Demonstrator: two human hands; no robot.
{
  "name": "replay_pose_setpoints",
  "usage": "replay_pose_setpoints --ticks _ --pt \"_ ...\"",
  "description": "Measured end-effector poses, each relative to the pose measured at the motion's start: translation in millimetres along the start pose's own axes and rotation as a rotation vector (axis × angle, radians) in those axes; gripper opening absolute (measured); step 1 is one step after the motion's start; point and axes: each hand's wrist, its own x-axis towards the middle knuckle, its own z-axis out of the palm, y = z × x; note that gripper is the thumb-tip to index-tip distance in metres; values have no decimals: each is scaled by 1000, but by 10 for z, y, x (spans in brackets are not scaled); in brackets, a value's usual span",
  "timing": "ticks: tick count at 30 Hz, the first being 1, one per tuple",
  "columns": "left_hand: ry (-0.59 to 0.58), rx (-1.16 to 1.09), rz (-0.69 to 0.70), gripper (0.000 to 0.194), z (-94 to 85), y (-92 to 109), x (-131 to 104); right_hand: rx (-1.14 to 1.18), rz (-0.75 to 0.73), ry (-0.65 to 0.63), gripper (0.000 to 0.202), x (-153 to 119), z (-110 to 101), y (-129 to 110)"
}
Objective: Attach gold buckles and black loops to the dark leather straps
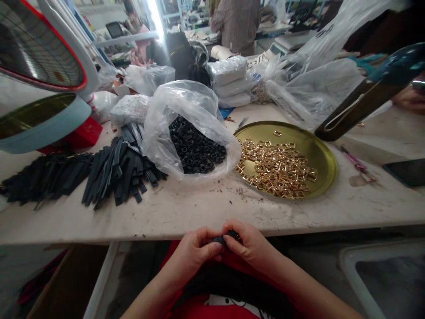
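My left hand [202, 246] and my right hand [241, 241] meet at the table's near edge, both closed on a short black strap [219, 239]. The fingers pinch it from either side and hide most of it. A tiny gold glint shows by my right fingers; whether it is a buckle I cannot tell. Beyond the hands, a clear plastic bag [156, 146] stands open, full of small black loops [195, 148]. To its right, gold buckles [275, 168] lie heaped on a round gold tray [323, 155]. Left of the bag, black straps [114, 166] are piled in bundles.
A red-rimmed fan or mirror [43, 48] stands at the left above a pale blue tin [43, 128]. On the right lie pink-handled snippers [357, 161], a dark phone [407, 172] and a dark upright arm [352, 104]. Plastic-wrapped packs [229, 75] and a person [237, 26] are behind.
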Motion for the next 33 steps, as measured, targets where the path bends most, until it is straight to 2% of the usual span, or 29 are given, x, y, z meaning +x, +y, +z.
replay_pose_setpoints --ticks 3,7,10,13,16,20,25,30,33 --pt "-47 -21 -18 29 4 11 -70 -41 -46 -29 10 -57 10 -18" --pt "-45 13 44 35 48 -57 -117 -61 -106 -53 10 -165 64 -47" --pt "-42 57 76 34 68 -99 -165 7 -75 9 10 -257 105 -68" --pt "-83 222 62 19 65 -100 -251 10 -81 79 13 -332 143 -82" --pt "-83 386 93 21 75 -99 -325 -9 -121 87 12 -381 196 -88" --pt "-51 487 182 22 88 -90 -373 17 -177 99 15 -416 253 -97" --pt "-118 554 146 23 27 -43 -423 -30 -214 115 14 -400 254 -101" --pt "-89 610 207 29 1 -64 -364 -44 -224 128 18 -334 281 -42" --pt "-51 768 285 31 -67 -41 -226 -107 -203 117 21 -166 228 -19"
